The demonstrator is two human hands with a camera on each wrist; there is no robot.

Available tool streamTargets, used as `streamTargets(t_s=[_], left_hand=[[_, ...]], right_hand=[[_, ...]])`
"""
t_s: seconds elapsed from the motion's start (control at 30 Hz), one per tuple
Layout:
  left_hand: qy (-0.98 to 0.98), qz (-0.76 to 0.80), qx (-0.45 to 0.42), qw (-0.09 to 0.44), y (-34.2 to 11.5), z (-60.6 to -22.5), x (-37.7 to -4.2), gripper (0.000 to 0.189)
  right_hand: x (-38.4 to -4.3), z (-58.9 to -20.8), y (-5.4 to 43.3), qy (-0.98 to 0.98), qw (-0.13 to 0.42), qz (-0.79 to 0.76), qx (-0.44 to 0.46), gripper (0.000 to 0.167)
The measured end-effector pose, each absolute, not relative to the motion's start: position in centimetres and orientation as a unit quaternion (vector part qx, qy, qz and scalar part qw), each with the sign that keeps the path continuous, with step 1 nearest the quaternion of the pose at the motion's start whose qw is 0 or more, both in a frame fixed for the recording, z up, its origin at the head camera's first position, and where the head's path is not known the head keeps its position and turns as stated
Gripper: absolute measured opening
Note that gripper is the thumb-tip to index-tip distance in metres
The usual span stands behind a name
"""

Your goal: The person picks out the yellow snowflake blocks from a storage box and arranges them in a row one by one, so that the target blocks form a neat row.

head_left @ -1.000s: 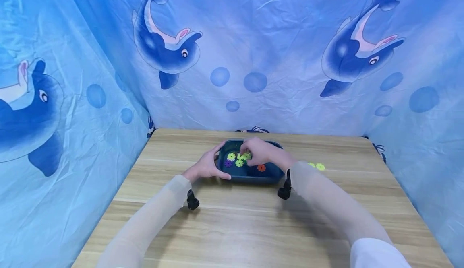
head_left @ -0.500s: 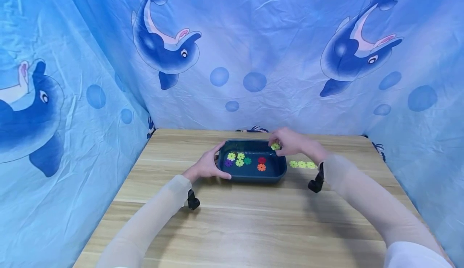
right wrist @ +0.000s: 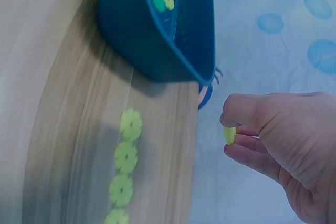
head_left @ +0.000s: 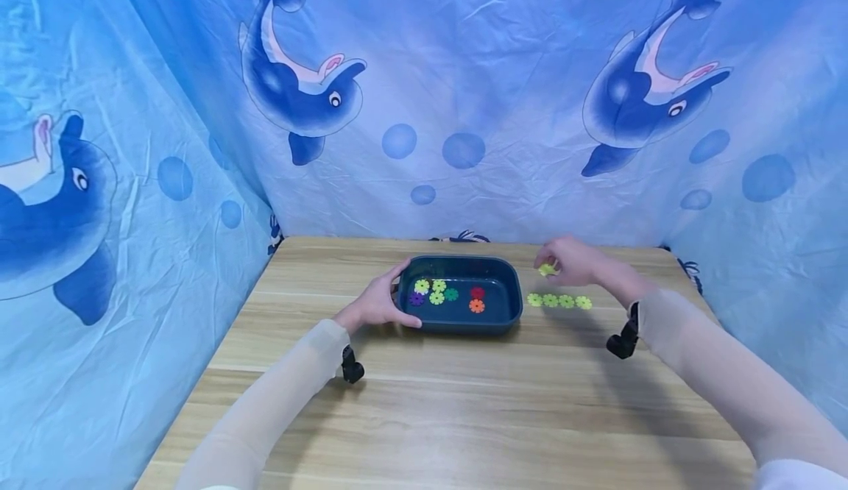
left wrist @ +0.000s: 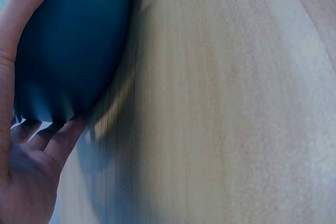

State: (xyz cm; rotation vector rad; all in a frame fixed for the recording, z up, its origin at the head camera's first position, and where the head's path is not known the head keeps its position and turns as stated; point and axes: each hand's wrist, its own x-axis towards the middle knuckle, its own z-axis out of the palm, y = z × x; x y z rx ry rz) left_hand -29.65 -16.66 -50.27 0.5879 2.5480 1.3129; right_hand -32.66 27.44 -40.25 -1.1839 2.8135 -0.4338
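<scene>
A dark teal plastic basin (head_left: 464, 327) stands on the table, its left end gripped by my left hand (head_left: 383, 304), thumb at the near side and fingers at the far side. Beyond its right end, above the table, my right hand (head_left: 575, 260) pinches a yellow-green snowflake disc (right wrist: 229, 135) between thumb and fingertips. Below that hand, several yellow-green discs (head_left: 559, 302) lie in a straight row on the wood. Inside the basin are more yellow-green discs (head_left: 436, 298), a purple disc (head_left: 416, 299), a green disc (head_left: 451, 294), a red disc (head_left: 478, 293) and an orange disc (head_left: 476, 306).
The wooden table (head_left: 424, 402) ends at a blue dolphin-print curtain (head_left: 464, 196) behind the basin. More of the curtain hangs along the left and right sides. Dark wrist cameras (head_left: 623, 343) sit on both forearms.
My right hand has come out of the basin with a yellow-green disc and moved right, above the row. Its moving forearm has uncovered the row. The left hand holds its place.
</scene>
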Motion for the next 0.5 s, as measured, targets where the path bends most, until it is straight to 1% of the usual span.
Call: streamTargets(t_s=[0.5], left_hand=[[0.869,0.439,0.204,0.101,-16.8,-50.3,-29.5,0.139]], right_hand=[[-31.6,-41.4,32.1,0.934,0.038,-0.149,-0.321,0.020]])
